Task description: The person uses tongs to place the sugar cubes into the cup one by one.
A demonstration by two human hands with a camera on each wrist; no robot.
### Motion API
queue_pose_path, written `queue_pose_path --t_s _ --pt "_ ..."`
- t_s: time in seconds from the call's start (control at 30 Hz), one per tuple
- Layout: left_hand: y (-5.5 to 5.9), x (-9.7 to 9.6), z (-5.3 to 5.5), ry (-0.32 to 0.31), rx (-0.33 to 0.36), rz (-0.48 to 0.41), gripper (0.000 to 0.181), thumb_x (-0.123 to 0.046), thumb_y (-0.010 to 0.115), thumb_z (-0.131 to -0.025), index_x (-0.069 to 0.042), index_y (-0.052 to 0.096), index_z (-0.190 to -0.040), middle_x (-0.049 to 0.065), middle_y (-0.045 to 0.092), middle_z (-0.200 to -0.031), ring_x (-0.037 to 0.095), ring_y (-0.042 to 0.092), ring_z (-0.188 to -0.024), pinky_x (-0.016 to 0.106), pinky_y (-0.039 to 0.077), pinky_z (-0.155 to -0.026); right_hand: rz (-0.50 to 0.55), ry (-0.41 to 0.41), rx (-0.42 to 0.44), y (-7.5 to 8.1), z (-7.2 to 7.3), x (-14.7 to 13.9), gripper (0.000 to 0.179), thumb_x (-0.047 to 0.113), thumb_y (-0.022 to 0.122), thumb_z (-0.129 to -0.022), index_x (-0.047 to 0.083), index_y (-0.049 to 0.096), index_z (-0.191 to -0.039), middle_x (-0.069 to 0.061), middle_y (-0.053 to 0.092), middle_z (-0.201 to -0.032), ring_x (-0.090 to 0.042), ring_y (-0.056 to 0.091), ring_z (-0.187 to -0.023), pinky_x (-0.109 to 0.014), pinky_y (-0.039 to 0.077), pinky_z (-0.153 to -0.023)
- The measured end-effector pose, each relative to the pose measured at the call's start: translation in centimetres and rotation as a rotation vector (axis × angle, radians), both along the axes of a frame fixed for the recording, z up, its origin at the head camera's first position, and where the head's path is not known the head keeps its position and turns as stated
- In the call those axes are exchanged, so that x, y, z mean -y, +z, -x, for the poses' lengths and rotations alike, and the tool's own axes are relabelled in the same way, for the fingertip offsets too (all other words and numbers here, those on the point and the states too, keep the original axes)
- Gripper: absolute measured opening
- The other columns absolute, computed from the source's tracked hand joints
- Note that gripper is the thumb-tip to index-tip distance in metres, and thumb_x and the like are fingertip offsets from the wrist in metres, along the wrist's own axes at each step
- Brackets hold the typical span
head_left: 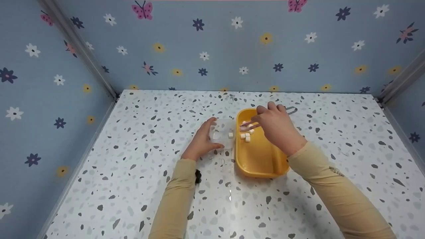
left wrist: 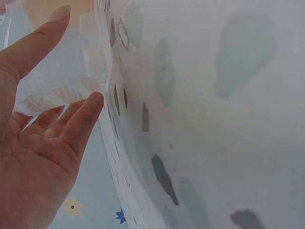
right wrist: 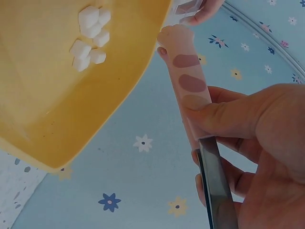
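Observation:
My right hand (head_left: 277,127) pinches a pair of tongs (right wrist: 188,71) with pink paw-shaped tips and a metal bow. In the head view the tips are above the left side of a yellow tray (head_left: 262,174); whether they hold anything, I cannot tell. Several white cubes (right wrist: 90,19) lie in the tray. My left hand (head_left: 201,141) holds a clear plastic box (head_left: 220,124) on the table just left of the tray, thumb on the near side and fingers on the far side. At least one white cube (head_left: 230,135) shows in the box.
The speckled white table (head_left: 132,186) runs back to a blue flowered wall panel (head_left: 225,43). More flowered panels stand at the left and right, with metal posts (head_left: 81,46) at the corners. A ridge (head_left: 276,159) divides the tray near its right side.

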State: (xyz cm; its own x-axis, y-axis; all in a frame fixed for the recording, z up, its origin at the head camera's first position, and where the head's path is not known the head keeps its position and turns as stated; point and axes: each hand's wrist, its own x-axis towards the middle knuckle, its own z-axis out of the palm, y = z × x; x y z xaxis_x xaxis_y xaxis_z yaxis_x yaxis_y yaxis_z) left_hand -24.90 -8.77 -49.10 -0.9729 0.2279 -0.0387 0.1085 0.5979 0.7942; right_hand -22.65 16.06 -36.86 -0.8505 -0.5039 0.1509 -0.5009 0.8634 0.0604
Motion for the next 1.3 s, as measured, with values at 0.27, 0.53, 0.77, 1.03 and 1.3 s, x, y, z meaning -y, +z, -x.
queue_pose_path --t_s 0.27,0.53,0.77,1.03,1.3 --pt "-0.1 0.0 0.0 -0.005 -0.004 -0.008 0.106 -0.02 0.088 -0.067 -0.024 0.024 -0.152 0.002 0.035 -0.149 0.019 0.03 -0.137 0.033 0.023 -0.114 -0.001 0.031 -0.005 0.0 -0.4 0.7 0.043 -0.014 0.061 -0.082 0.02 0.076 -0.103 -0.006 0.056 -0.091 -0.028 0.041 -0.081 -0.042 0.04 -0.069" --pt "-0.1 0.1 0.0 -0.014 -0.009 -0.015 0.105 -0.02 0.087 -0.068 -0.024 0.024 -0.152 0.002 0.036 -0.147 0.019 0.03 -0.137 0.033 0.024 -0.114 0.015 0.049 -0.014 -0.1 -0.5 1.3 0.037 -0.011 0.064 -0.083 0.018 0.076 -0.102 -0.005 0.055 -0.089 -0.027 0.039 -0.079 -0.041 0.036 -0.068" --pt "0.1 0.1 -0.1 -0.001 0.002 -0.02 0.105 -0.018 0.087 -0.068 -0.026 0.024 -0.151 0.001 0.035 -0.149 0.018 0.028 -0.138 0.034 0.022 -0.115 -0.023 0.049 -0.008 -0.5 -0.7 1.8 0.036 -0.008 0.065 -0.084 0.018 0.075 -0.106 -0.005 0.056 -0.093 -0.027 0.04 -0.083 -0.041 0.038 -0.069" --pt "0.0 0.1 0.0 0.001 0.0 -0.034 0.106 -0.017 0.088 -0.067 -0.025 0.025 -0.151 0.001 0.035 -0.148 0.018 0.029 -0.137 0.033 0.022 -0.115 -0.002 0.073 -0.022 -0.9 -0.8 2.2 0.033 -0.006 0.065 -0.085 0.017 0.075 -0.106 -0.005 0.056 -0.096 -0.027 0.039 -0.084 -0.042 0.038 -0.072" --pt "0.1 0.0 0.0 -0.006 -0.006 -0.041 0.105 -0.016 0.087 -0.067 -0.025 0.025 -0.151 0.001 0.037 -0.147 0.018 0.032 -0.136 0.034 0.023 -0.114 -0.006 0.073 0.005 -1.3 -0.7 2.7 0.031 -0.002 0.067 -0.086 0.017 0.074 -0.109 -0.005 0.057 -0.099 -0.028 0.04 -0.087 -0.044 0.041 -0.079"
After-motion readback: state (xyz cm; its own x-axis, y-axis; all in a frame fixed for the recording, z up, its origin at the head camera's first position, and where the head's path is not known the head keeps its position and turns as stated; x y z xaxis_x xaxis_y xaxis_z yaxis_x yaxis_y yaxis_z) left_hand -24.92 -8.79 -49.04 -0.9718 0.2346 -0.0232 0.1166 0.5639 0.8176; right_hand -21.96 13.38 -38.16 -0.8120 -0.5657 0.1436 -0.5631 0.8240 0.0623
